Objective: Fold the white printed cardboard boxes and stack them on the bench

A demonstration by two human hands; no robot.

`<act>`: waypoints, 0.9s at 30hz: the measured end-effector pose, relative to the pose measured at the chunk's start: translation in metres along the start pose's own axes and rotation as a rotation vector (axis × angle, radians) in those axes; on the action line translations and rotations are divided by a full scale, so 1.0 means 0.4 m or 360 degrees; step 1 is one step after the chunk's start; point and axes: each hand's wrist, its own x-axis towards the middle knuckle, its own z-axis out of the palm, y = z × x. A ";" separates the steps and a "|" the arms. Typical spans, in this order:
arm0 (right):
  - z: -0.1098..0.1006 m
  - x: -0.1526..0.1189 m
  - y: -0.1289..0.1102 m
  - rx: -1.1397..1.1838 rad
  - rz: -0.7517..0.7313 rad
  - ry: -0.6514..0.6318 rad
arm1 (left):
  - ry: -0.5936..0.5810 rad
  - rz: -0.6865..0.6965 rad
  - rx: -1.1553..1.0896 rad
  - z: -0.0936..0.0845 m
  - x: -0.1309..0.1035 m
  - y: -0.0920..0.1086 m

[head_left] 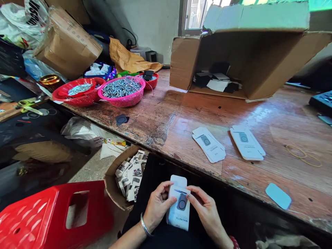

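Note:
Over my lap, a small white carton (178, 216) printed with a dark device and the word MAGNETIC is held between both hands, its top flap sticking up at the far end. My left hand (160, 204) grips its left edge, thumb on the printed face. On the other side, my right hand (204, 207) pinches the upper right edge with thumb and forefinger. Ahead on the table lie two stacks of flat printed cartons, a left stack (209, 145) and a right stack (247, 142). Below the table edge, an open cardboard box (111, 183) holds many similar cartons.
A large cardboard box (183, 64) lies on its side on the wooden table (160, 114), with cards inside. Pink basket (123, 100) and red basket (75, 100) hold metal parts. A rubber band (302, 155) and pale blue card (278, 196) lie right. A red stool (52, 214) stands left.

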 end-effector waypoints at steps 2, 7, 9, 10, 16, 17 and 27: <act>0.000 -0.005 0.003 -0.0059 0.0052 -0.0071 | -0.0023 -0.0035 0.0025 -0.007 -0.010 -0.005; 0.004 -0.019 -0.012 -0.0132 -0.0038 -0.0295 | 0.0001 0.0017 0.0279 -0.022 -0.041 0.013; 0.006 -0.022 -0.026 -0.0209 -0.0155 -0.0362 | 0.0005 0.0027 0.0409 -0.022 -0.051 0.029; 0.006 -0.022 -0.033 -0.0245 -0.0202 -0.0385 | 0.0004 0.0023 0.0454 -0.020 -0.053 0.037; 0.008 -0.001 -0.060 0.0010 0.0005 -0.0225 | 0.0022 -0.0050 0.0300 0.013 -0.050 0.066; 0.007 0.003 -0.063 0.0087 0.0079 -0.0224 | 0.0003 -0.0073 0.0285 0.017 -0.048 0.069; -0.010 -0.017 -0.060 -0.0066 -0.0208 -0.0364 | -0.0066 0.0199 0.0545 -0.005 -0.052 0.065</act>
